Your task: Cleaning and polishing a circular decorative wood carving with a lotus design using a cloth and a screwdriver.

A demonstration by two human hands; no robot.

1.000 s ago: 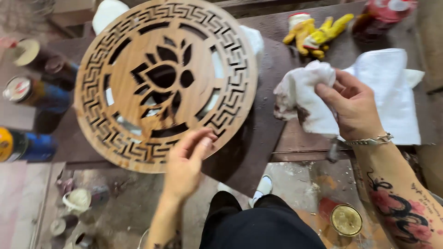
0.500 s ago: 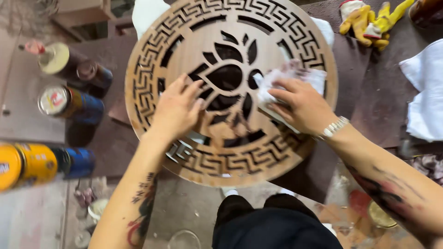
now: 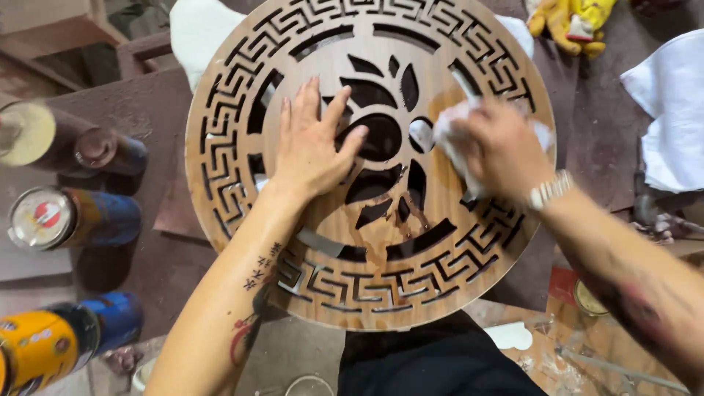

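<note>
At the centre of the frame, the round carved wooden panel is being steadied by the left hand, fingers spread flat, while a white cloth, bunched in the right hand, is being rubbed rightwards, so even pressure is likely being called for next.

surface: dusty dark-brown workbench lying under even light | floor: paint-stained ground showing below

Dark brown counter as landmark. Three spray cans on its left edge: tan-capped can, red-and-white-lidded can, yellow-and-blue can. Yellow gloves at far right end. White cloth on right edge.
</note>
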